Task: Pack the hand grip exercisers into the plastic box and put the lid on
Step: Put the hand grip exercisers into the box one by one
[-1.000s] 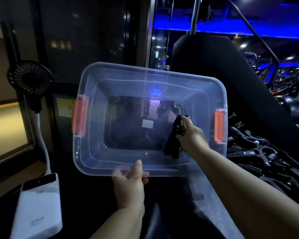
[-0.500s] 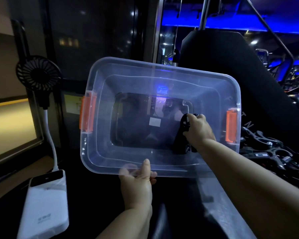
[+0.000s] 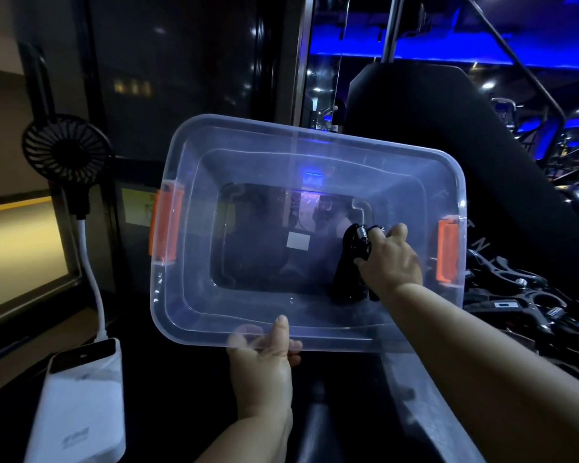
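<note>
The right grip (image 3: 390, 262) is clenched round a black hand grip exerciser (image 3: 350, 272), spring end up, and holds it inside the clear plastic box (image 3: 194, 295) near its right end. The box is tipped with its open side toward the camera. The left grip (image 3: 264, 365) grasps the near rim, thumb inside and fingers behind the wall. An orange latch (image 3: 166, 225) sits at each short end. More exercisers (image 3: 522, 302) are piled just right of the box. The clear sheet (image 3: 425, 406) under the right forearm may be the lid. On the dark desk (image 3: 168, 412) at left lie a white power bank (image 3: 81, 406) and a small black fan (image 3: 64, 150).
</note>
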`<action>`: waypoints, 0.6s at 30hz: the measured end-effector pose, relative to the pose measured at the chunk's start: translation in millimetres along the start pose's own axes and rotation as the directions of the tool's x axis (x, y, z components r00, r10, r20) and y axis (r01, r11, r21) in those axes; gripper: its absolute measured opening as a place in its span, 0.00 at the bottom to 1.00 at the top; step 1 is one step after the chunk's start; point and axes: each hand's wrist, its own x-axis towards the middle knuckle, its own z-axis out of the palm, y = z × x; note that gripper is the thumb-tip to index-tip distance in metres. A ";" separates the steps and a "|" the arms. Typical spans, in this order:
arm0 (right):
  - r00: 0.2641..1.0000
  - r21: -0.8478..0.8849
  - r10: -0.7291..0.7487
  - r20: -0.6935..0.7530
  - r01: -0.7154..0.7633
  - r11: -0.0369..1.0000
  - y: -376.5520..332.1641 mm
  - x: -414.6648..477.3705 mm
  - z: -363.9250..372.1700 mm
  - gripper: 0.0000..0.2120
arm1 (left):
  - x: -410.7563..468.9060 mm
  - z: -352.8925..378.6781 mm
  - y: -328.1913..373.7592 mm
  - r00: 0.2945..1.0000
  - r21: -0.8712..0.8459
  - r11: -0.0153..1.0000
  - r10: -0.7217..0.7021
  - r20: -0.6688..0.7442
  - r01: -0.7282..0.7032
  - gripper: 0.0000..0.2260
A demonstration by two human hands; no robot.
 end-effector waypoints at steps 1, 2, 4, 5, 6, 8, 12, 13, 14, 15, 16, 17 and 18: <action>1.000 -0.016 -0.009 0.000 0.009 1.000 0.3 -0.9 1.0 0.18 | 0.1 0.0 -0.2 1.000 -0.001 1.000 -0.001 0.001 0.001 0.12; 1.000 -0.046 -0.025 -0.008 0.025 0.999 0.7 -1.6 2.1 0.20 | 0.3 0.2 -0.6 1.000 -0.002 1.000 -0.002 0.002 0.002 0.12; 0.994 -0.168 -0.102 -0.041 0.093 0.981 2.0 -1.3 4.4 0.26 | 0.1 0.6 -0.4 1.000 -0.002 1.000 0.000 -0.001 0.000 0.11; 0.987 -0.235 -0.155 -0.052 0.138 0.962 2.5 -0.5 5.4 0.29 | -0.2 1.0 0.1 1.000 0.000 1.000 0.004 -0.003 -0.004 0.11; 0.978 -0.281 -0.205 -0.049 0.183 0.942 3.0 0.7 7.0 0.32 | -0.5 1.5 0.4 1.000 0.005 1.000 0.006 -0.004 -0.006 0.11; 0.959 -0.316 -0.281 -0.026 0.259 0.913 4.0 3.7 11.7 0.32 | -1.4 1.8 1.1 1.000 0.016 1.000 0.010 -0.002 -0.010 0.10; 0.954 -0.301 -0.299 0.031 0.294 0.907 6.5 10.9 18.3 0.32 | -1.0 1.8 1.2 1.000 0.016 1.000 0.010 -0.006 -0.010 0.11; 0.956 -0.294 -0.292 0.038 0.290 0.911 6.7 12.2 19.1 0.33 | -1.1 1.8 1.4 1.000 0.015 1.000 0.010 -0.006 -0.009 0.11; 0.957 -0.289 -0.289 0.038 0.287 0.913 6.5 13.2 19.7 0.34 | -1.2 2.1 1.5 1.000 0.014 1.000 0.010 -0.004 -0.010 0.11; 0.958 -0.282 -0.284 0.036 0.283 0.917 6.1 14.0 19.8 0.35 | -1.3 2.2 1.6 1.000 0.013 1.000 0.012 -0.003 -0.012 0.11; 0.959 -0.274 -0.281 0.034 0.279 0.920 5.5 14.5 19.8 0.35 | -1.2 2.2 1.6 1.000 0.013 1.000 0.015 0.000 -0.015 0.10; 0.960 -0.267 -0.280 0.031 0.278 0.923 4.7 15.1 19.6 0.35 | -1.2 2.0 1.6 1.000 0.013 1.000 0.018 0.003 -0.018 0.09; 0.959 -0.263 -0.281 0.031 0.279 0.924 4.1 15.7 19.4 0.36 | -0.9 1.7 1.2 1.000 0.012 1.000 0.020 0.005 -0.020 0.09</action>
